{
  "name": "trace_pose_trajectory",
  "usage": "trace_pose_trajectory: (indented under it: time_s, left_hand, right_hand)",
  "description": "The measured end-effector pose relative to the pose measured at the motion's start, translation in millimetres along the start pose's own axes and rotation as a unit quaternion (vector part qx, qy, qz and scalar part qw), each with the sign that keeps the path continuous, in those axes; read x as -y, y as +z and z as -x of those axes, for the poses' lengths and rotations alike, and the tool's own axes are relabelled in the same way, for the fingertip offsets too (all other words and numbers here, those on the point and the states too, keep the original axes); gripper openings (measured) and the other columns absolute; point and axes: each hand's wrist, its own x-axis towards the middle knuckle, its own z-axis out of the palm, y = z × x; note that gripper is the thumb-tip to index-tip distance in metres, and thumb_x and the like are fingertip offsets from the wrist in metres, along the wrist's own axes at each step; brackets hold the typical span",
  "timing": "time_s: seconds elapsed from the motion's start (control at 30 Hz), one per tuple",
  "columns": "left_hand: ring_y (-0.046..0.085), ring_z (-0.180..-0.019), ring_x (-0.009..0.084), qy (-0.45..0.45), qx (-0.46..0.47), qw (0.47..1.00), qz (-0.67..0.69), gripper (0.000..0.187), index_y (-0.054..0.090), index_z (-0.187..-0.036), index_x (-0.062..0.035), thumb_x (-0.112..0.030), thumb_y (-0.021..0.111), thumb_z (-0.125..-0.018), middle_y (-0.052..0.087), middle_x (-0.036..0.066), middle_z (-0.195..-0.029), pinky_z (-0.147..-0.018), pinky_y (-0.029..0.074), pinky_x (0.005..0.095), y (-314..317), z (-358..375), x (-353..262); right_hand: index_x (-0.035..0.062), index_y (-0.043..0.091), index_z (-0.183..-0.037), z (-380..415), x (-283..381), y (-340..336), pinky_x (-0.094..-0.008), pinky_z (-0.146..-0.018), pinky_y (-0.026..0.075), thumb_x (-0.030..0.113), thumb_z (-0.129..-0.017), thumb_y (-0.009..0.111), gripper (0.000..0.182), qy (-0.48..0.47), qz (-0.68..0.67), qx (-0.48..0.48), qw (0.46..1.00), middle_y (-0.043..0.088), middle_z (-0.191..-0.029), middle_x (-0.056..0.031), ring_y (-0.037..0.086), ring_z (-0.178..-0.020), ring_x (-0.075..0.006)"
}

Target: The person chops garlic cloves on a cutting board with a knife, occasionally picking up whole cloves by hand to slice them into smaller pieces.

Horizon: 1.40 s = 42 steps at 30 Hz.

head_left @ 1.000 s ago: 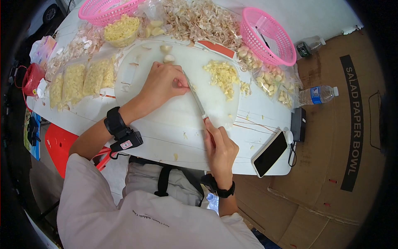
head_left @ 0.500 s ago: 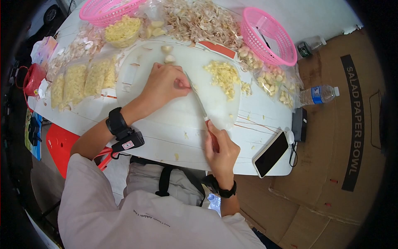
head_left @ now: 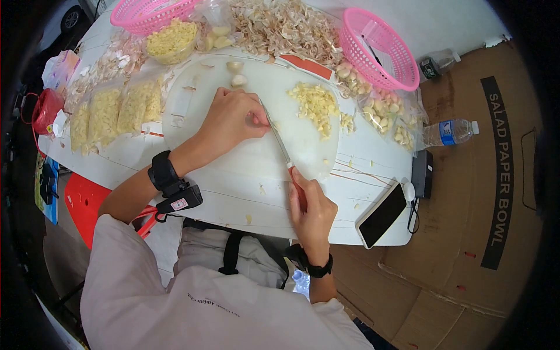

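My right hand is wrapped around the red handle of a knife, whose narrow blade slants up and left over the white cutting board. Against the blade's upper part, the curled fingers of my left hand press together low on the board. Whatever they grip is hidden under them. A small pale piece lies just right of the blade. Two whole garlic cloves sit above my left hand. Chopped garlic is heaped on the board's right side.
Bags of chopped garlic lie left, below a filled tub. Garlic skins cover the back between pink baskets. Bagged cloves, a water bottle and a phone are right.
Hardly anything differs. Both hands and the knife keep almost the same place, and the view has shifted very slightly.
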Motion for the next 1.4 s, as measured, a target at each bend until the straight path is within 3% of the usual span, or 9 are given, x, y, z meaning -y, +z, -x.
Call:
trace_pose_trajectory:
  time_s: [0.5, 0.77, 1.07, 1.23, 1.4]
  left_hand:
    - [0.062, -0.077, 0.0167, -0.019, 0.003, 1.0, 0.018, 0.009, 0.073, -0.073, -0.0119, -0.018, 0.079, -0.073, 0.067, -0.001, -0.077, -0.084, 0.033, 0.0345, 2.2, 0.0, -0.2]
    - [0.062, -0.087, 0.0188, 0.005, -0.012, 0.999, -0.04, 0.01, 0.074, -0.074, -0.0115, -0.018, 0.081, -0.072, 0.069, 0.0, -0.085, -0.087, 0.034, 0.0363, 1.1, 2.0, -2.7]
    - [0.062, -0.084, 0.0185, 0.001, 0.0, 0.999, -0.036, 0.01, 0.074, -0.075, -0.011, -0.019, 0.081, -0.073, 0.068, 0.0, -0.083, -0.087, 0.034, 0.0362, 1.5, 2.0, -3.6]
    - [0.061, -0.084, 0.0193, 0.007, -0.002, 0.999, -0.04, 0.009, 0.075, -0.076, -0.0123, -0.019, 0.08, -0.073, 0.067, 0.0, -0.081, -0.087, 0.034, 0.0364, -0.5, 2.1, -5.1]
    - [0.061, -0.087, 0.0205, 0.002, 0.014, 0.999, -0.039, 0.009, 0.076, -0.078, -0.0135, -0.019, 0.08, -0.072, 0.067, 0.001, -0.083, -0.087, 0.034, 0.0367, -4.5, 1.1, -6.1]
  right_hand:
    - [0.0105, 0.067, -0.118, -3.9, 4.7, 0.4, -0.0312, -0.049, 0.043, 0.002, -0.084, 0.072, 0.035, 0.021, -0.009, -0.004, 1.0, 0.057, -0.072, -0.0066, 0.056, -0.051, -0.0201]
    - [0.0098, 0.071, -0.111, -0.4, 5.5, -1.3, -0.0292, -0.048, 0.043, 0.002, -0.081, 0.074, 0.032, 0.058, -0.049, -0.02, 0.997, 0.057, -0.066, -0.0059, 0.053, -0.048, -0.0169]
    - [0.0069, 0.072, -0.109, -3.8, 1.8, 2.2, -0.0271, -0.049, 0.044, 0.002, -0.081, 0.073, 0.028, 0.046, -0.052, -0.033, 0.997, 0.062, -0.067, -0.0075, 0.054, -0.048, -0.0142]
    - [0.0055, 0.072, -0.108, 0.2, 3.6, 2.2, -0.0242, -0.052, 0.046, 0.0, -0.081, 0.072, 0.028, 0.114, -0.097, -0.036, 0.988, 0.07, -0.073, -0.01, 0.058, -0.05, -0.0123]
    - [0.0049, 0.073, -0.107, 2.9, 1.9, 0.9, -0.0236, -0.052, 0.046, 0.0, -0.08, 0.072, 0.028, 0.099, -0.098, -0.046, 0.989, 0.07, -0.074, -0.0104, 0.057, -0.05, -0.0116]
